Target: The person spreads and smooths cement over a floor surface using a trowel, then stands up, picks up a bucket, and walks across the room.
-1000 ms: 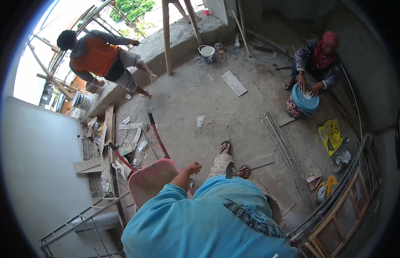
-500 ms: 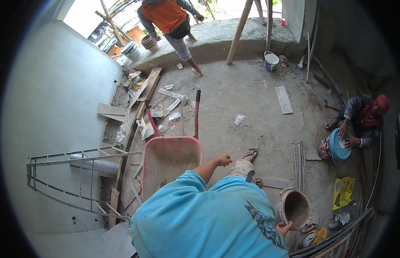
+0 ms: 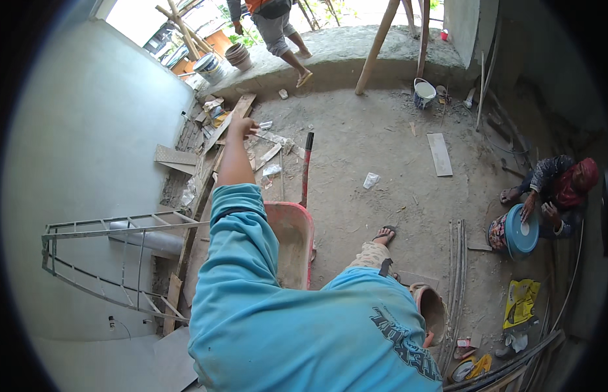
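My left arm stretches forward over the wheelbarrow, its hand (image 3: 247,125) above the littered floor by the plank. The fingers look loosely apart, with nothing clear in them. Below that arm is the red-rimmed wheelbarrow (image 3: 294,245), partly hidden by my blue sleeve; one red handle with a black grip shows. At my right side, a dirty bucket (image 3: 432,312) lies tilted, its mouth facing right. Only a sliver of my right hand (image 3: 429,338) shows at the bucket's rim, closed on it; my shirt covers the rest.
At right, a crouching person (image 3: 568,186) has hands on a blue-lidded bucket (image 3: 523,230). Another person (image 3: 281,32) walks on the raised ledge. A metal frame (image 3: 124,228) leans at left. Long bars (image 3: 455,287) and a white pail (image 3: 423,95) stand or lie about.
My left hand has swung from beside my knee far forward and left. The bucket at my right has shifted partly behind my body. The walking person has stepped up and farther away.
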### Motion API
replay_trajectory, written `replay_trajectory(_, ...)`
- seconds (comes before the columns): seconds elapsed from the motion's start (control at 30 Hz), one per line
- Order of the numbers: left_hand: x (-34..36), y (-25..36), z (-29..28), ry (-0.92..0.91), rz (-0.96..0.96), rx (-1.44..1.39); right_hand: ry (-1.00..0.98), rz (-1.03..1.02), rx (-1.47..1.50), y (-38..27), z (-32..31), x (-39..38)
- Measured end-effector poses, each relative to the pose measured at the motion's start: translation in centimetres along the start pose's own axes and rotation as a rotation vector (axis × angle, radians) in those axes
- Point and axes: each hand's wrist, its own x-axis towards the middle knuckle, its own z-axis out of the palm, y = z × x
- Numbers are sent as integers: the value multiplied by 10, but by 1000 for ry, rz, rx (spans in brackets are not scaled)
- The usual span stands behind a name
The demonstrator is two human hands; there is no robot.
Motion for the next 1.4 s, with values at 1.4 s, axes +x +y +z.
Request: replay_trajectory(1.4, -171, -35, 445, -1287, 185, 468, 819, 334, 847, -1, 58, -78)
